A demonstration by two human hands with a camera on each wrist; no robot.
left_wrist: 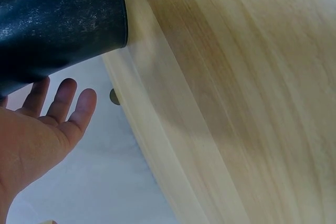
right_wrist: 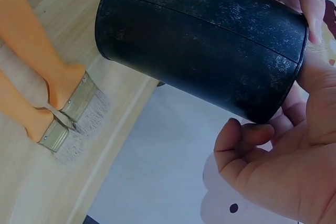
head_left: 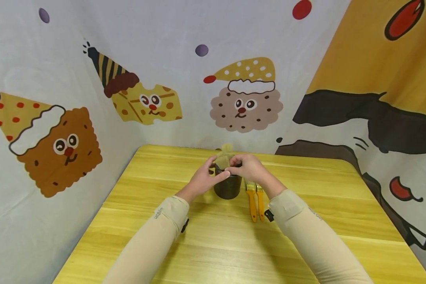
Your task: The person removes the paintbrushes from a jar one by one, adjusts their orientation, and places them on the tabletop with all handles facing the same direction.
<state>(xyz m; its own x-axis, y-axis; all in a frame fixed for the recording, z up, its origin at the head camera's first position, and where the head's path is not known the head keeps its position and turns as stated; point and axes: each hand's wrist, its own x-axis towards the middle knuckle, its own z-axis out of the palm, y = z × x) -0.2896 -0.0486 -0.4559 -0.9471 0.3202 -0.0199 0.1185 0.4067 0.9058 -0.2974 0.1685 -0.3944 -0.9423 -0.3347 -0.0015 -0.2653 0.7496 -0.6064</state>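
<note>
A black cylindrical pot [head_left: 228,187] with a scuffed surface stands upright on the table in the head view. From its mouth rises a beige, mesh-like piece [head_left: 223,161]. My left hand [head_left: 204,179] holds the pot near its rim from the left, thumb across the front; its outer fingers spread loosely beside the wall in the left wrist view. My right hand [head_left: 250,169] comes from the right and pinches at the beige piece by the rim. Its outer fingers [right_wrist: 236,145] are curled in the right wrist view. The two thumbs almost meet at the front rim.
Two flat paintbrushes with orange handles [head_left: 252,203] lie side by side on the wooden table [head_left: 135,205], just right of the pot. Behind the table's back edge hangs a pale curtain [head_left: 191,86] printed with cartoon food.
</note>
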